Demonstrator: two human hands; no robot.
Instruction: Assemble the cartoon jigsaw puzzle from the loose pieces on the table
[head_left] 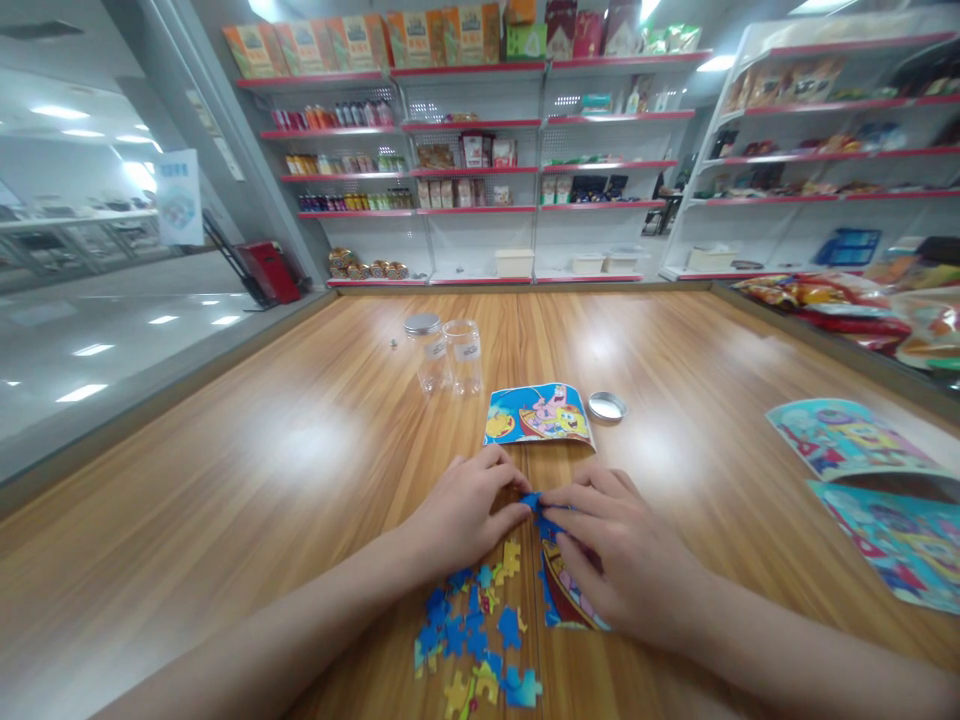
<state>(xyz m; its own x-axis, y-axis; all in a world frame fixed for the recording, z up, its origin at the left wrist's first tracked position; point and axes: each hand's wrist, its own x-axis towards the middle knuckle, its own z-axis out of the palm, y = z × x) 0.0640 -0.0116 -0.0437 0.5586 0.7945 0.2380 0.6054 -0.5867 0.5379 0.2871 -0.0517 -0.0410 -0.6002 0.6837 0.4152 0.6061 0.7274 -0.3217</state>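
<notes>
On the wooden table lies a partly joined jigsaw puzzle (564, 590), blue with a brown boat shape. My right hand (619, 545) rests over its upper right part and hides some of it, fingers stretched out on the pieces. At the puzzle's upper left corner, my left hand (476, 505) pinches a blue puzzle piece (531, 500) between thumb and fingers. Loose blue and yellow puzzle pieces (472, 625) are scattered left of the joined part. Beyond my hands lies a curled picture sheet (536, 413) with cartoon figures.
Two clear jars stand farther back: a lidded jar (426, 355) and an open jar (465, 357). A round lid (607, 406) lies right of the picture sheet. Two more cartoon sheets (862, 437) are at the right. Stocked shelves (480, 215) stand behind the table (300, 440).
</notes>
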